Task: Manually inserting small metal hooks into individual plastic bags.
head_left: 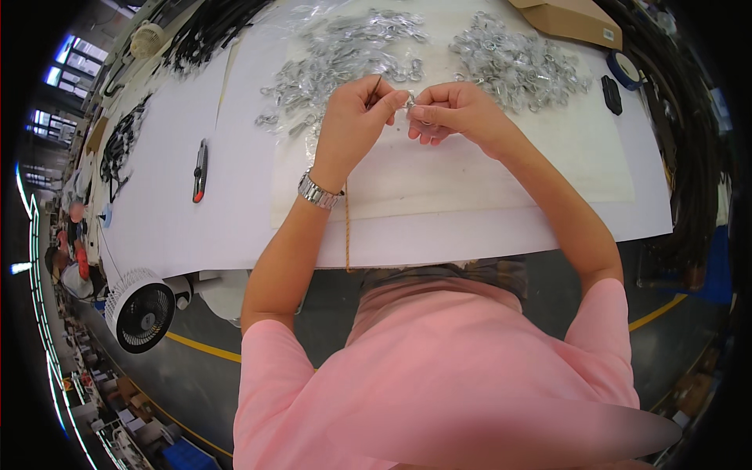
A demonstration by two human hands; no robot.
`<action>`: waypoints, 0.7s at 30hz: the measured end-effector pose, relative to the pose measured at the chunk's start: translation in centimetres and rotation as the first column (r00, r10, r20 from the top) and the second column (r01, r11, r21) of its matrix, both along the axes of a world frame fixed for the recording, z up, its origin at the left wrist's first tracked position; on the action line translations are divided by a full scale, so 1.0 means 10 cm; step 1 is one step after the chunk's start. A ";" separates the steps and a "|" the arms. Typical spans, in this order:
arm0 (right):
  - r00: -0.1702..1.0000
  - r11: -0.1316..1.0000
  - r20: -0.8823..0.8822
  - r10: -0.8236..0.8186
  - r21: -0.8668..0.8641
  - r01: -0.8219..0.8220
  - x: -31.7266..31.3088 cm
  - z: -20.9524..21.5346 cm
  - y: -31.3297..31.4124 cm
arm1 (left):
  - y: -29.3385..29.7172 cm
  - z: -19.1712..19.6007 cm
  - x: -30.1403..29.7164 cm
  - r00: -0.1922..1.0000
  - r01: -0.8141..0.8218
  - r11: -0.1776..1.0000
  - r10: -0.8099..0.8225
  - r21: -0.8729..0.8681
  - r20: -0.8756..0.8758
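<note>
My left hand (350, 125) and my right hand (464, 117) meet above the white table (470, 227), fingertips pinched. Between them is a small silvery metal piece (410, 100), partly hidden by the fingers; its exact kind is too small to make out. A thin dark pointed item (374, 88) sticks up from the fingers of my left hand. Just beyond the hands lies a wide pile of small silvery metal pieces in clear plastic (345, 55), with a second similar pile (521, 66) to its right. A tan cord (348, 227) runs from beside my left wrist to the table's front edge.
A utility knife (201, 171) lies left on the table, near bundles of black cords (125, 141). At the far right are a cardboard box (568, 19), a blue tape roll (624, 70) and a small black object (611, 95). A fan (142, 312) stands by the near-left edge.
</note>
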State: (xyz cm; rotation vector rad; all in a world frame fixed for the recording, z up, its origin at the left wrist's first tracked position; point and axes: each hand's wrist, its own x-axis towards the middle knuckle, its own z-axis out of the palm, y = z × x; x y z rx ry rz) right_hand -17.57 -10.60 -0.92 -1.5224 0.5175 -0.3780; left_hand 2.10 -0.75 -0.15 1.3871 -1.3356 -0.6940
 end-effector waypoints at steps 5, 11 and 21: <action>0.996 0.996 -0.047 0.079 0.038 -0.078 -0.04 0.02 -0.07 | 0.00 0.02 0.04 0.991 0.124 0.986 -0.128 0.109 0.028; 0.990 0.981 0.036 0.133 0.136 -0.136 -0.06 0.10 -0.02 | 0.00 0.05 0.12 0.848 0.299 0.937 -0.173 0.182 -0.501; 0.970 0.970 -0.078 0.229 0.104 -0.221 -0.08 0.10 0.01 | -0.01 -0.02 0.07 0.945 0.259 0.946 -0.290 0.196 0.149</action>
